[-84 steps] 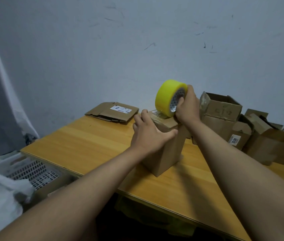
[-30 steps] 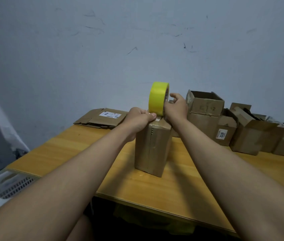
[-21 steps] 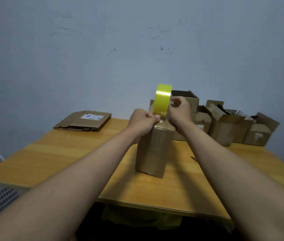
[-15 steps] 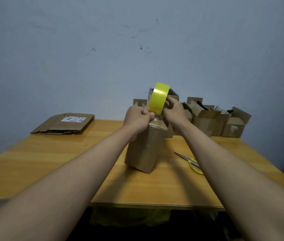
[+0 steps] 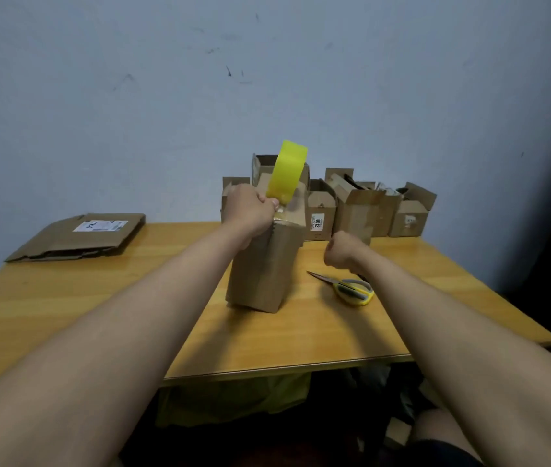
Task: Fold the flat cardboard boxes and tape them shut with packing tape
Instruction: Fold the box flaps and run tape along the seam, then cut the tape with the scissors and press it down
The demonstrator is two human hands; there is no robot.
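Head view: a box point(image 5: 265, 261) stands upright near the middle of the table point(image 5: 99, 298), its top flaps folded down. The left hand point(image 5: 249, 210) sits at the box's top left edge, fingers curled shut around the lower rim of the tape roll point(image 5: 287, 175), which stands on edge on the box top. A short clear strip seems to run from the roll onto the flaps, though its end is too small to make out. The right hand point(image 5: 341, 252) hangs free to the right of the box, above the table, fingers closed in a loose fist that grips nothing. Just below and beyond it lie the scissors point(image 5: 348, 286), flat on the table and untouched.

At the far left rests a flat pile point(image 5: 79, 235) of unfolded cardboard. Along the wall, behind and to the right of the box, stands a row of folded boxes point(image 5: 361, 207), several with top flaps open.

Judging from this, the box in hand is folded and its top seam is being taped; the strip is not yet cut. The likely next move is to take the scissors and cut. The flat pile, at least, is left to fold and tape.
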